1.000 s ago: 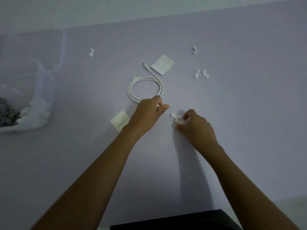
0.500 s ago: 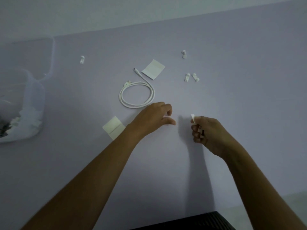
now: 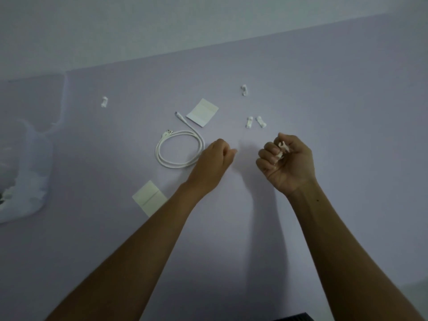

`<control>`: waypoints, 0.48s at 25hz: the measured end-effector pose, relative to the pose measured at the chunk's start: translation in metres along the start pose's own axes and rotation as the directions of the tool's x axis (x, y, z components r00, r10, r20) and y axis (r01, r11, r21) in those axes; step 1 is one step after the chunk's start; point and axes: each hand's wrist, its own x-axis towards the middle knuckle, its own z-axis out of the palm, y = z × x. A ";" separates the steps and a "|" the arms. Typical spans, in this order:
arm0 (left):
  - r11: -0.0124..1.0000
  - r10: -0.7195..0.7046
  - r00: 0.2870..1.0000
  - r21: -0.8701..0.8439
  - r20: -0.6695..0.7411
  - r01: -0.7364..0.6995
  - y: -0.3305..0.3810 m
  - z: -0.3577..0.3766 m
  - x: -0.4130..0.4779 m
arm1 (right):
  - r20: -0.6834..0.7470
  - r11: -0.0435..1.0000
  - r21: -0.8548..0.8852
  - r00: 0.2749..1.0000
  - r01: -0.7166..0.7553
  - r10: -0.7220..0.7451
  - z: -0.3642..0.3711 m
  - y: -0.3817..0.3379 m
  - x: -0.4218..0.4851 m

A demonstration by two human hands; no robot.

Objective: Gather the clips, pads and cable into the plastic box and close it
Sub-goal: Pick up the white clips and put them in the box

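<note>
My right hand (image 3: 287, 165) is raised palm-up over the lilac table and grips a few white clips (image 3: 282, 149) in its curled fingers. My left hand (image 3: 215, 163) is a loose fist beside the coiled white cable (image 3: 178, 149), curled round a small clip that its fingers hide. Loose clips lie far left (image 3: 104, 101), at the back (image 3: 243, 89) and as a pair (image 3: 249, 122) (image 3: 261, 121) just beyond my right hand. One pad (image 3: 202, 112) lies behind the cable, another (image 3: 149, 196) by my left forearm. The clear plastic box (image 3: 30, 158) stands open at the left edge.
The box's translucent lid (image 3: 46, 100) stands behind it. A pale wall (image 3: 208, 24) runs along the table's far edge. A dark object (image 3: 294, 317) shows at the bottom edge.
My right hand picked clips off the table, lifted and turned palm-up. My left hand drew back from the cable's edge and closed into a fist over the white piece it pinched.
</note>
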 end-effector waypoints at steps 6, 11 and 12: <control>0.972 -0.157 0.986 -0.183 -0.055 0.145 0.020 -0.006 0.055 | -0.018 0.999 -0.030 0.999 0.039 -0.039 -0.006 -0.027 0.033; 0.991 -0.136 0.983 -0.039 -0.120 0.132 0.019 -0.001 0.097 | 0.032 0.999 0.026 0.999 0.042 -0.043 -0.013 -0.052 0.058; 0.994 -0.102 0.985 0.012 -0.139 0.105 0.020 0.000 0.101 | 0.038 0.999 0.033 0.999 0.032 -0.033 -0.013 -0.054 0.062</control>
